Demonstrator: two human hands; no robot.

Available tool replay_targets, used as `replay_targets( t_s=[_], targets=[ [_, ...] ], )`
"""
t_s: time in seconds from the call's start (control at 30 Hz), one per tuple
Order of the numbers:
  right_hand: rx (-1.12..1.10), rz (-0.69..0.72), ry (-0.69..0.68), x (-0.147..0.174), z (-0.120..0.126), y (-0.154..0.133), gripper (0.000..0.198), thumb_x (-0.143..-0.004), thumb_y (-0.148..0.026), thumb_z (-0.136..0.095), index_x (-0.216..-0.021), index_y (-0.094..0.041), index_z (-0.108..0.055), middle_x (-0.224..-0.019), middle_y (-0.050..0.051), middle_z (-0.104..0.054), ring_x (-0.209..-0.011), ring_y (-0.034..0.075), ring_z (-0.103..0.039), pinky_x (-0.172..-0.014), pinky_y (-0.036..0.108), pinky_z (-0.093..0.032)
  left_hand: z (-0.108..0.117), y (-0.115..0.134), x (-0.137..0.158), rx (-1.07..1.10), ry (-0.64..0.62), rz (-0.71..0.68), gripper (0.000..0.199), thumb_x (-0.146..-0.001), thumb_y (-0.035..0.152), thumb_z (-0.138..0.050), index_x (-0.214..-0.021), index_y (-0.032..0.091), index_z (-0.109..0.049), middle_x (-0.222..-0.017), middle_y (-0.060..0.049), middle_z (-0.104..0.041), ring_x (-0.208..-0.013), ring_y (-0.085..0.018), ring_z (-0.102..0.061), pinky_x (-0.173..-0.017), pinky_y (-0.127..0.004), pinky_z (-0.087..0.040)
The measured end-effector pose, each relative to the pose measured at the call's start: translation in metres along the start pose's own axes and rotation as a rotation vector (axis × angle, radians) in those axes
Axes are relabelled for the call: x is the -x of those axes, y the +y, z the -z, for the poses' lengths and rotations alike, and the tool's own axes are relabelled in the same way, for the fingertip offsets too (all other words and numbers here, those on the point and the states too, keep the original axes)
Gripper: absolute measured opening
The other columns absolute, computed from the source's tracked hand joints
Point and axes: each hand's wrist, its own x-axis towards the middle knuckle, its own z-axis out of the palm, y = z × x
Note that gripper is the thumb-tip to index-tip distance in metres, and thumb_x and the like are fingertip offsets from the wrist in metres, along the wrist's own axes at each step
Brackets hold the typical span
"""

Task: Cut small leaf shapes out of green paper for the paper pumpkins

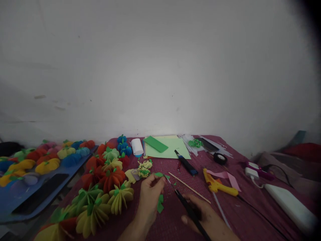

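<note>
My left hand (150, 197) is closed, thumb and fingertips pinching a small piece of green paper (158, 174). In my right hand (204, 216) is a slim black-handled tool (188, 207) with a thin, pale metal tip; its exact kind does not show clearly. That tip reaches up and left to the green piece at my left fingertips. Just below the left fingertips, a green paper scrap (160, 204) lies on the maroon cloth (173, 219). A thin wooden stick (189, 187) lies slantwise beyond my right hand.
Folded-paper pumpkins (112, 179) crowd the left side, with more on a blue table (75, 174). Behind lie pale green sheets (173, 147), a white roll (137, 146) and a dark blue cutter (186, 163). A yellow glue gun (220, 187), black tape roll (220, 158) and white power bank (288, 204) are right.
</note>
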Motion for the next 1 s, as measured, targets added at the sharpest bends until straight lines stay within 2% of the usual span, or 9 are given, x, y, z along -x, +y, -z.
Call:
replay_targets(
  t_s=[0.2,0.33,0.5,0.73,0.87,1.0],
  targets=[
    [0.022,0.009,-0.003,0.001,0.009,-0.005,0.038,-0.072,-0.025,-0.065,-0.11,-0.021,-0.064,-0.097,0.005,-0.07,-0.095,0.027,-0.061,-0.085,0.038,-0.048,-0.001,0.002,0.001,-0.041,0.014,0.019,0.017,-0.064,0.028,-0.071,-0.056,0.016,-0.062,-0.049,0.003,-0.046,-0.048,-0.01,-0.039,-0.048,-0.02,-0.029],
    [0.051,0.004,-0.009,0.002,0.012,-0.006,0.037,-0.071,-0.025,-0.065,-0.108,-0.021,-0.067,-0.093,0.005,-0.071,-0.093,0.027,-0.062,-0.085,0.038,-0.047,0.0,0.0,0.0,-0.069,-0.011,0.001,0.017,-0.067,0.026,-0.068,-0.056,0.016,-0.061,-0.052,0.002,-0.049,-0.05,-0.01,-0.041,-0.049,-0.02,-0.03],
    [0.03,0.013,0.054,0.003,0.015,-0.005,0.041,-0.067,-0.03,-0.069,-0.107,-0.022,-0.069,-0.085,0.004,-0.072,-0.088,0.027,-0.063,-0.083,0.038,-0.048,0.002,-0.001,-0.001,-0.079,-0.009,-0.004,0.019,-0.064,0.029,-0.073,-0.054,0.016,-0.064,-0.051,0.001,-0.052,-0.05,-0.011,-0.042,-0.05,-0.02,-0.031],
    [0.048,0.034,0.059,0.003,0.017,-0.001,0.035,-0.067,-0.03,-0.068,-0.101,-0.024,-0.071,-0.081,0.004,-0.072,-0.087,0.028,-0.062,-0.084,0.04,-0.047,0.002,-0.001,0.0,-0.103,-0.013,-0.009,0.019,-0.065,0.029,-0.071,-0.055,0.016,-0.063,-0.052,0.0,-0.054,-0.051,-0.011,-0.043,-0.05,-0.021,-0.031],
    [0.06,0.047,0.06,0.003,0.015,0.004,0.031,-0.068,-0.029,-0.067,-0.098,-0.023,-0.072,-0.077,0.003,-0.071,-0.08,0.026,-0.062,-0.078,0.037,-0.048,0.002,-0.004,-0.001,-0.055,-0.038,0.0,0.02,-0.066,0.031,-0.073,-0.056,0.016,-0.064,-0.054,0.0,-0.055,-0.052,-0.011,-0.045,-0.052,-0.021,-0.033],
    [0.064,0.019,0.044,0.002,0.007,0.007,0.029,-0.072,-0.03,-0.065,-0.099,-0.02,-0.069,-0.083,0.003,-0.07,-0.074,0.022,-0.062,-0.07,0.031,-0.049,-0.001,-0.003,-0.001,0.084,-0.063,0.053,0.021,-0.064,0.031,-0.076,-0.057,0.015,-0.065,-0.056,0.0,-0.058,-0.053,-0.011,-0.048,-0.053,-0.021,-0.035]
  ],
)
